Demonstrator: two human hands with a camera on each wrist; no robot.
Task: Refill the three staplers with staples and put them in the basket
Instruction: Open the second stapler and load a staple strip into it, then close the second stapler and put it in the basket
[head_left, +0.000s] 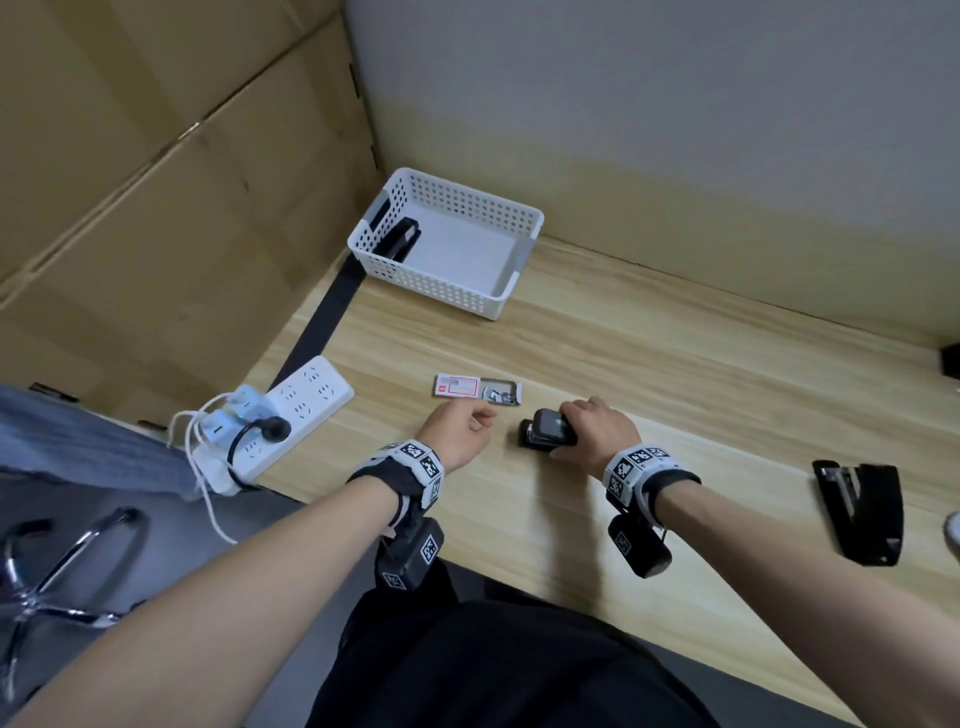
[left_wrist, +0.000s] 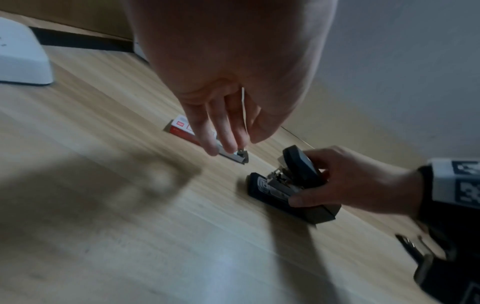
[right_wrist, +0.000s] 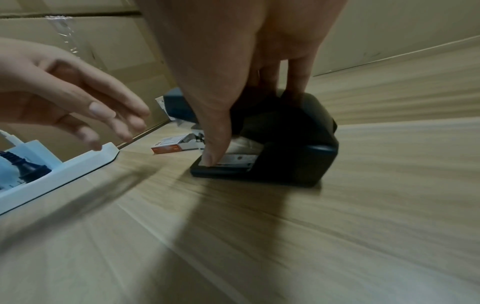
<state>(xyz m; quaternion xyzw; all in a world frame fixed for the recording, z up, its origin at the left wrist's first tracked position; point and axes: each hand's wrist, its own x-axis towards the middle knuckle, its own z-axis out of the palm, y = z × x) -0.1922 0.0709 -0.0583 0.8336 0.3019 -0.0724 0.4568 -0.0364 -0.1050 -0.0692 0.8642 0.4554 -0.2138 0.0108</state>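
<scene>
My right hand (head_left: 584, 432) grips a black stapler (head_left: 546, 431) standing on the wooden table (head_left: 675, 364); its top cover (left_wrist: 298, 164) is hinged up, my thumb (right_wrist: 215, 148) lies along its side and my fingers rest on top. Just left of it my left hand (head_left: 467, 423) hovers with relaxed fingers (left_wrist: 207, 135), holding nothing, above the open red and white staple box (head_left: 457, 387). A second black stapler (head_left: 402, 238) lies in the white basket (head_left: 447, 293) at the back. A third one (head_left: 860, 512) lies opened flat at the right.
A white power strip (head_left: 296, 410) with plugs and cables sits at the table's left edge. Cardboard boxes (head_left: 130, 182) stand beyond it on the left, and a wall runs along the back. A chair base (head_left: 52, 571) is on the floor, lower left.
</scene>
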